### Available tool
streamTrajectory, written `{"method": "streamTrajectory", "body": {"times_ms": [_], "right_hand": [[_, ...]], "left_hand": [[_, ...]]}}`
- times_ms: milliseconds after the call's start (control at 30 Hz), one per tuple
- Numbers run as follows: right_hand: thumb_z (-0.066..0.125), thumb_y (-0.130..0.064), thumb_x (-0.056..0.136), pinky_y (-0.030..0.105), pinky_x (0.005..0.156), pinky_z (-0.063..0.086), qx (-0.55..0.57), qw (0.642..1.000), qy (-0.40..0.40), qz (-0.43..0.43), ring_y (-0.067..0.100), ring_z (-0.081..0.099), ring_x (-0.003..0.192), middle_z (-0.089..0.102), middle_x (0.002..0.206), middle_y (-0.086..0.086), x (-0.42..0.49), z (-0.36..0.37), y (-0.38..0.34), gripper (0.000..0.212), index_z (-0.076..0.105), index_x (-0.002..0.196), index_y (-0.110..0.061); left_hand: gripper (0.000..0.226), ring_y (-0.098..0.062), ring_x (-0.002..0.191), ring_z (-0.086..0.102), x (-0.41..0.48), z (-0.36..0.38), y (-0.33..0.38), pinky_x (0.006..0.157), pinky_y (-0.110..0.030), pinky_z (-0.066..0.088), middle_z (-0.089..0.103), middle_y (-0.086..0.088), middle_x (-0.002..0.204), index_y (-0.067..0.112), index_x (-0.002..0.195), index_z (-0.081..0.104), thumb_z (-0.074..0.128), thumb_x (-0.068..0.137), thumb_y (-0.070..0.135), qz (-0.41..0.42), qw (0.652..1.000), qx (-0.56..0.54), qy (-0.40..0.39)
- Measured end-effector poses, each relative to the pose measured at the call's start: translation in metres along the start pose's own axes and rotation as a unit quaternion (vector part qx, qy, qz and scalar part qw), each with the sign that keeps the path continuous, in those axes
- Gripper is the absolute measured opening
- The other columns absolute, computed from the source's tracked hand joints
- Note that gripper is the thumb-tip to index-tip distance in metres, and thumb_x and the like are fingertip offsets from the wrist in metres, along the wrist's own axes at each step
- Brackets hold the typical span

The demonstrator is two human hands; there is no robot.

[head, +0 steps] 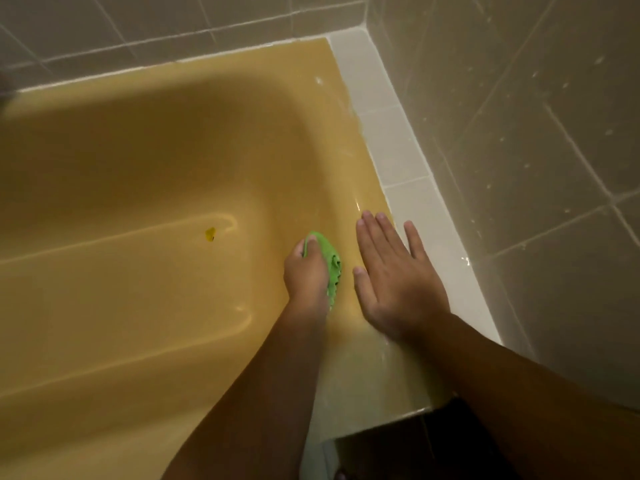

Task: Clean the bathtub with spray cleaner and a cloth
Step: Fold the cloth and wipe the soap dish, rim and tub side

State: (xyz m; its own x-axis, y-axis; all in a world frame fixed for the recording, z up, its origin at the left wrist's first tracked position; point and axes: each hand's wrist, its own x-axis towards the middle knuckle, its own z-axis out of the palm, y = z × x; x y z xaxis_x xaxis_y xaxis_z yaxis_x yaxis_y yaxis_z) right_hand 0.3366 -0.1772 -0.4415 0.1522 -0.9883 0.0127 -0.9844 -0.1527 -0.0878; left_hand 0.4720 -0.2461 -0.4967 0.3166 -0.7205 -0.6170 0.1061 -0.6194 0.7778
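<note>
Head: L hand (306,270) w/ cloth (328,252) on tub (138,150)

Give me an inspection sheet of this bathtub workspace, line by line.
Surface: yellow bathtub, glossy, with bright glints along its rim.
Job's things: green cloth against the tub's inner wall near the rim; spray cleaner not in view.
Clutter: one small yellow scrap on the tub floor; what it is cannot be told.
Hands: left hand grips the cloth, fingers curled round it; right hand lies flat on the rim, fingers straight.
Cables: nothing seen.
Surroundings: white tile ledge beside the tub; grey wall tiles with pale specks.
</note>
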Motion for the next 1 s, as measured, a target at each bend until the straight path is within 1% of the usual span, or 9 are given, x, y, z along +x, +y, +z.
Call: {"method": "streamTrajectory", "body": {"times_ms": [100, 233, 333, 467, 567, 700, 767, 933, 1000], "right_hand": [[0.033, -0.041, 0.104, 0.053, 0.127, 0.012, -0.024, 1.0, -0.009, -0.007, 0.023, 0.008, 0.161, 0.014, 0.172, 0.009, 0.039, 0.001, 0.003, 0.071, 0.019, 0.165, -0.008], [0.029, -0.038, 0.101, 0.053, 0.127, 0.012, -0.046, 0.999, -0.021, -0.008, 0.026, 0.011, 0.16, 0.015, 0.172, 0.014, 0.09, 0.0, 0.008, 0.072, 0.019, 0.164, -0.005], [0.031, -0.036, 0.1, 0.053, 0.128, 0.011, -0.025, 0.999, -0.034, -0.009, 0.026, 0.01, 0.16, 0.015, 0.172, 0.014, 0.113, -0.004, 0.014, 0.072, 0.018, 0.164, -0.005], [0.032, -0.034, 0.103, 0.054, 0.127, 0.014, -0.003, 1.0, -0.023, -0.011, 0.026, 0.012, 0.16, 0.02, 0.171, 0.013, 0.122, -0.006, 0.018, 0.068, 0.023, 0.162, -0.003], [0.028, -0.034, 0.102, 0.056, 0.127, 0.017, 0.014, 1.0, -0.008, 0.011, 0.028, 0.012, 0.16, 0.022, 0.17, 0.016, 0.128, -0.001, 0.02, 0.068, 0.026, 0.161, 0.0], [0.03, -0.032, 0.1, 0.058, 0.126, 0.015, 0.038, 0.995, 0.005, 0.089, 0.031, 0.007, 0.16, 0.019, 0.17, 0.019, 0.135, 0.001, 0.02, 0.071, 0.023, 0.161, 0.001], [0.031, -0.031, 0.098, 0.059, 0.125, 0.019, 0.04, 0.997, 0.008, 0.071, 0.033, 0.01, 0.16, 0.021, 0.169, 0.021, 0.135, 0.001, 0.022, 0.071, 0.026, 0.16, 0.003], [0.024, -0.037, 0.103, 0.056, 0.126, 0.019, 0.05, 0.996, 0.007, 0.069, 0.027, 0.012, 0.16, 0.022, 0.17, 0.015, 0.141, 0.001, 0.025, 0.068, 0.027, 0.161, -0.002], [0.02, -0.04, 0.105, 0.055, 0.126, 0.019, 0.05, 0.996, 0.007, 0.08, 0.026, 0.011, 0.16, 0.02, 0.17, 0.013, 0.144, 0.002, 0.025, 0.068, 0.025, 0.162, -0.004]], "left_hand": [[0.038, -0.02, 0.113, 0.068, 0.043, 0.025, 0.028, 0.108, -0.041, 0.052, 0.072, 0.0, 0.123, 0.017, 0.135, 0.066, 0.054, 0.103, 0.034, -0.011, 0.999, -0.043, 0.015], [0.044, 0.001, 0.129, 0.056, 0.047, 0.038, 0.058, 0.114, -0.024, 0.041, 0.061, 0.015, 0.141, 0.022, 0.144, 0.059, 0.052, 0.104, 0.038, 0.136, 0.989, -0.027, -0.056], [0.043, 0.013, 0.131, 0.048, 0.027, 0.016, 0.036, 0.115, -0.019, 0.036, 0.055, 0.023, 0.145, 0.028, 0.147, 0.056, 0.049, 0.106, 0.039, 0.165, 0.983, 0.034, -0.071], [0.044, -0.003, 0.138, 0.05, 0.074, 0.04, 0.072, 0.117, -0.021, 0.035, 0.056, 0.01, 0.149, 0.022, 0.148, 0.057, 0.05, 0.106, 0.034, 0.152, 0.988, 0.029, 0.003], [0.041, -0.009, 0.129, 0.052, 0.102, 0.077, 0.131, 0.108, -0.013, 0.036, 0.054, 0.005, 0.14, 0.024, 0.145, 0.06, 0.056, 0.105, 0.034, 0.26, 0.963, 0.067, -0.007], [0.037, -0.026, 0.129, 0.053, 0.08, 0.077, 0.122, 0.109, -0.047, 0.04, 0.064, -0.005, 0.13, 0.028, 0.134, 0.068, 0.062, 0.098, 0.034, 0.491, 0.826, 0.269, -0.073], [0.037, -0.028, 0.129, 0.054, 0.08, 0.057, 0.111, 0.105, -0.051, 0.041, 0.067, -0.004, 0.127, 0.027, 0.132, 0.069, 0.062, 0.097, 0.036, 0.522, 0.792, 0.289, -0.13], [0.035, -0.026, 0.112, 0.052, 0.146, 0.089, 0.186, 0.104, -0.05, 0.042, 0.064, -0.004, 0.112, 0.023, 0.13, 0.072, 0.062, 0.097, 0.032, 0.483, 0.822, 0.298, -0.042], [0.036, -0.024, 0.112, 0.051, 0.154, 0.108, 0.207, 0.108, -0.05, 0.036, 0.064, 0.0, 0.113, 0.026, 0.132, 0.07, 0.06, 0.099, 0.034, 0.465, 0.812, 0.351, -0.017]]}}
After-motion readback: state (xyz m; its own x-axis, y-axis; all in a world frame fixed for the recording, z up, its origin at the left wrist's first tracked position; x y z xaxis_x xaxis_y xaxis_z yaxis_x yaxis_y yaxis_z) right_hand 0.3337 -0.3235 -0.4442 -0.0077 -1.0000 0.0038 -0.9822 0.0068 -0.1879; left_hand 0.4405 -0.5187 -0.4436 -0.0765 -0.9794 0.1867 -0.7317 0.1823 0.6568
